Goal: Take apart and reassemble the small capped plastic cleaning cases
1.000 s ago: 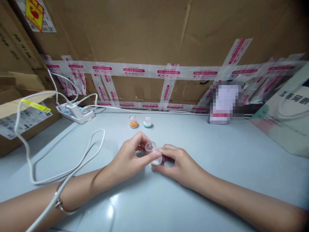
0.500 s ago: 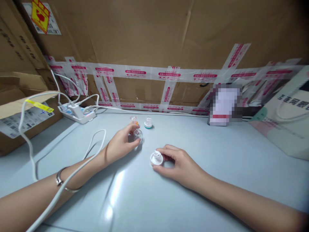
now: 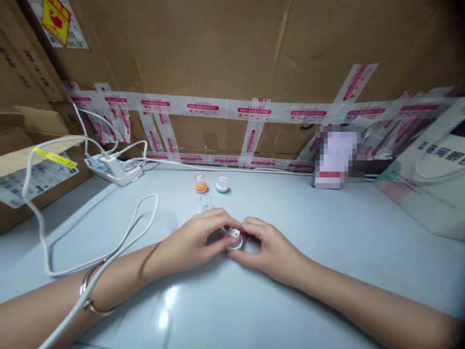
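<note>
Both hands meet over a small round white case (image 3: 235, 243) with a flanged base and a raised, slotted centre. My right hand (image 3: 267, 245) grips its base from the right between thumb and fingers. From the left, my left hand (image 3: 205, 235) pinches the raised centre with thumb and forefinger. Just behind the left hand stands a clear plastic cup (image 3: 206, 201), partly hidden by the knuckles. Farther back are two similar cases with clear tops: one with an orange base (image 3: 200, 184), the other with a green base (image 3: 223, 184).
A white cable (image 3: 119, 249) loops across the left forearm. At the back left sits a power strip (image 3: 114, 168) beside an open cardboard box (image 3: 39, 169). A big taped carton (image 3: 218, 53) forms the back. On the right are a blurred upright object (image 3: 334, 160) and a paper bag (image 3: 428, 179).
My left hand has left the clear cup, which stays on the table, and come forward and right onto the white case. My right hand keeps its hold in place.
</note>
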The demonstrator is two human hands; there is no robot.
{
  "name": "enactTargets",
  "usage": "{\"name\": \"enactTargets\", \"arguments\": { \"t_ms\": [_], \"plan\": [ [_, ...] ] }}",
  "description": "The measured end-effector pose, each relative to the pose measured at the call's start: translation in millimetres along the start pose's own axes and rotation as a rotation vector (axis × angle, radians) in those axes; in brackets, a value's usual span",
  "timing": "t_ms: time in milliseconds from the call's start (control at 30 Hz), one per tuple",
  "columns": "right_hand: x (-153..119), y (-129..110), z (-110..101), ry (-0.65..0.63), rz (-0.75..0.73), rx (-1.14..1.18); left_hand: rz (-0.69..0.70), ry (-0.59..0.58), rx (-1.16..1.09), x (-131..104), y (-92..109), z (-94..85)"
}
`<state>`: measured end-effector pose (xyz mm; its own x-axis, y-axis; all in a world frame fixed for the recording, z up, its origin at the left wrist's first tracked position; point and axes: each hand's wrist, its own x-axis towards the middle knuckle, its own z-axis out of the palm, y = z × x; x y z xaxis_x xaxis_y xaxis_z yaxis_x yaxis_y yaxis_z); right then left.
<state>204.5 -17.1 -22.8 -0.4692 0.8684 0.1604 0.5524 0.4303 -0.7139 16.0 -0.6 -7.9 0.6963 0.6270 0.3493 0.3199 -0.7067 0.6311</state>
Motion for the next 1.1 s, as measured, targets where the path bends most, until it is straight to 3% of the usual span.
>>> {"name": "enactTargets", "arguments": {
  "t_ms": [200, 433, 600, 800, 900, 1000, 1100],
  "plan": [
    [1, 0, -1, -0.001, 0.002, 0.015, -0.136, 0.152, -0.073, 0, -4, 11.4],
    [0, 0, 1, 0.009, -0.001, -0.02, -0.152, 0.352, -0.069, 0, -4, 12.8],
    [-2, -1, 0, 0.025, 0.004, -0.054, -0.119, 0.242, -0.096, 0, -2, 8.0],
    [2, 5, -2, 0.144, 0.072, -0.184, -0.14, 0.263, -0.155, -2, -7, 4.7],
    [5, 10, -1, 0.167, 0.122, -0.217, -0.175, 0.218, -0.224, -3, -9, 5.6],
    [6, 10, -1, 0.185, 0.156, -0.174, -0.218, 0.172, -0.267, -5, -10, 6.7],
    [0, 6, -5, 0.312, 0.139, -0.062, -0.21, 0.159, -0.27, -6, -10, 7.1]
  ]
}}
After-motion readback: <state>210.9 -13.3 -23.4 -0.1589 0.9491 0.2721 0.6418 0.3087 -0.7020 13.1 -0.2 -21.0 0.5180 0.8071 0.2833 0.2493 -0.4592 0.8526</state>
